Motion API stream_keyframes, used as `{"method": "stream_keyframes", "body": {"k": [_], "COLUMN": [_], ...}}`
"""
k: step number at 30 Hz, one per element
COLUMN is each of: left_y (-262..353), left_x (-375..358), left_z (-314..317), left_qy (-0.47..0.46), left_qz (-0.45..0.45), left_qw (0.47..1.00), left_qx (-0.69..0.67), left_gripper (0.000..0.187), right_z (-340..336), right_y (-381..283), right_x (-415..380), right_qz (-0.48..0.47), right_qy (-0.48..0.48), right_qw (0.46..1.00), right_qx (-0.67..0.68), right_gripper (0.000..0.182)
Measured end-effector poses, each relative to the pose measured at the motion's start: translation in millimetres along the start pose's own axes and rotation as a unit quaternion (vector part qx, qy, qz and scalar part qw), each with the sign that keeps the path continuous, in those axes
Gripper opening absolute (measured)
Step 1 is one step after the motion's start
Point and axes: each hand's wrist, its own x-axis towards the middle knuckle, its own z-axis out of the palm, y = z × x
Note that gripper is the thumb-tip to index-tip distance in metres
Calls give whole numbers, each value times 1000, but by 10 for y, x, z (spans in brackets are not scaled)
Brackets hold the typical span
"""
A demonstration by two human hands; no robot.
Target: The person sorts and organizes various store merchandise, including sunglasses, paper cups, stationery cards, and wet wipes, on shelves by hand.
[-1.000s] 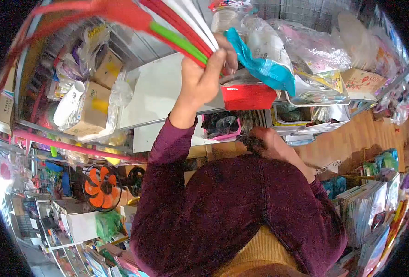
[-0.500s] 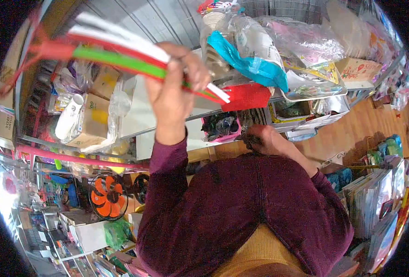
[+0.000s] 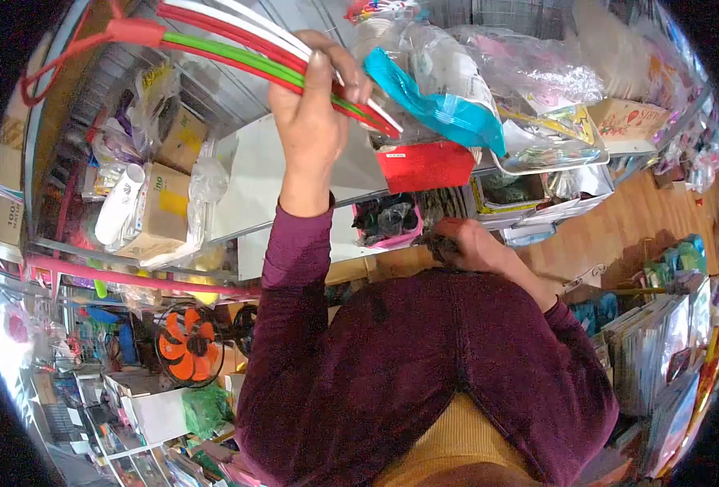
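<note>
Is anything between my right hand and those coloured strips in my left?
Yes, in this view: the red box lies between the right hand and the lower ends of the strips, held in the left hand. Whether it would truly block a reach, I can't tell.

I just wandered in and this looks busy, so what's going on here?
A person in a purple jacket holds up a bundle of thin red, green and white strips in the left hand. The right hand is in front of the chest, at something dark that I can't make out. Ahead, on a cluttered shelf, are a teal packet and a red box.
</note>
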Motion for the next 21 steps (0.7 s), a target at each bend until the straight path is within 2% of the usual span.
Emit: {"method": "stream_keyframes", "body": {"k": [8, 11, 13, 18, 21], "left_y": [383, 257, 162, 40, 30], "left_x": [-8, -63, -83, -114, -165], "left_z": [-156, -157, -121, -9, 66], "left_qy": [32, 19, 16, 3, -52], "left_qz": [58, 40, 20, -8, -21], "left_qw": [997, 999, 1000, 1000, 996], "left_qx": [-24, 0, 10, 21, 68], "left_gripper": [15, 15, 16, 19, 20], "right_z": [-32, -33, -64, 4, 4], "right_y": [-27, -48, -80, 5, 13], "right_x": [10, 2, 32, 39, 37], "right_qz": [0, -12, 24, -5, -8], "right_qy": [1, 11, -11, 11, 13], "right_qw": [1000, 1000, 1000, 999, 1000], "right_qx": [1, 23, 14, 32, 22], "right_gripper": [42, 40, 40, 41, 42]}}
